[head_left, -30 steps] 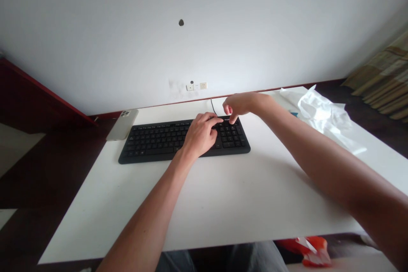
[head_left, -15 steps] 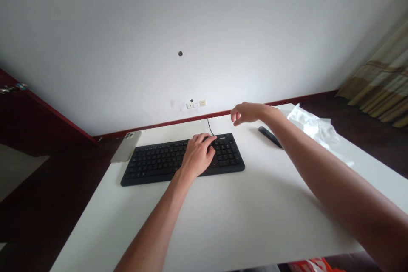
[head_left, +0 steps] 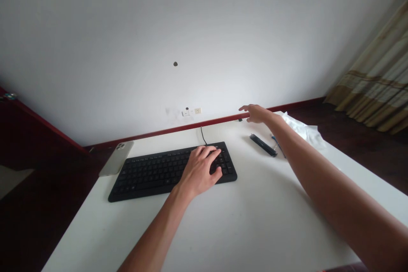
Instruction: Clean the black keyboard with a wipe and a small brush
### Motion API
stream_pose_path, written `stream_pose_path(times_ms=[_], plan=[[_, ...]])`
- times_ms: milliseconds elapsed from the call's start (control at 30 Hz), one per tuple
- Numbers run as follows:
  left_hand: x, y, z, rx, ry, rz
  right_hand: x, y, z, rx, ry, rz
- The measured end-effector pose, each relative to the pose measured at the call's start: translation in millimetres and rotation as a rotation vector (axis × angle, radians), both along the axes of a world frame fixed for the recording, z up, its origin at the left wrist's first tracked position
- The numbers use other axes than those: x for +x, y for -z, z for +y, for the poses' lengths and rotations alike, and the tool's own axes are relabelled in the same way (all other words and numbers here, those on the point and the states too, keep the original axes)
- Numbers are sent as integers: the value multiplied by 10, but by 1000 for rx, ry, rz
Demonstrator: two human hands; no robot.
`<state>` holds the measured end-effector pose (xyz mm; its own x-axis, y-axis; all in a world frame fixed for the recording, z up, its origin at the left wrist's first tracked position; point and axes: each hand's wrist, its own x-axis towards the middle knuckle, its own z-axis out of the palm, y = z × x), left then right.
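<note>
Broadly, a pale wall (head_left: 127, 29) fills the upper half of the view, with a striped curtain (head_left: 376, 93) at its right end. Below it stands a white table (head_left: 255, 221), its far edge close to a red skirting strip. On the left middle of the table lies a black keyboard (head_left: 149, 172), running slightly askew to the table's far edge. A crumpled white plastic sheet (head_left: 302, 129) lies at the far right corner, and a phone (head_left: 115, 158) lies face down just beside the keyboard's far left corner, jutting over the table's edge. The left hand (head_left: 199, 170) rests on the right end of the keyboard, fingers bent loosely over the keys and gripping nothing. The right hand (head_left: 256, 113) hovers above the table's far edge, fingers stretched apart and empty, well apart from the keyboard. Near it, below the wrist, lies a slim black bar (head_left: 263, 145), with a thin blue thing (head_left: 276, 142) just beside it, too small to tell. A dark cable (head_left: 202, 134) leaves the keyboard's back edge. A small socket (head_left: 191, 111) sits low on the wall.
</note>
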<state>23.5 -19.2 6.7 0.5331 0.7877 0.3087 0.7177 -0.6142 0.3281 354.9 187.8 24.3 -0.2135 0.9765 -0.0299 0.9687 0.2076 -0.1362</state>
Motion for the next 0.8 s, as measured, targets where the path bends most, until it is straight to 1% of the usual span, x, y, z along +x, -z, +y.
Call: stream_pose_path(times_ms=[67,167,333,433,533,633,733,800], plan=[[1,22,12,-8,-3,17,-36,112,30,-15,-28,20],[20,50,25,2,-5,18,-104,196,23,-14,-50,55],[34,79,44,47,-18,-13,-218,220,-50,24,-63,52],[-37,97,104,98,-84,-36,-257,218,-89,38,-53,61],[-160,116,185,140,-170,-46,-301,162,-140,47,-11,78],[-265,126,238,153,-220,-56,-425,20,-276,71,5,112],[-299,123,246,157,-228,-64,-644,-125,-560,126,-51,224],[-291,116,236,155,-214,-66,-788,-153,-816,191,-98,337]])
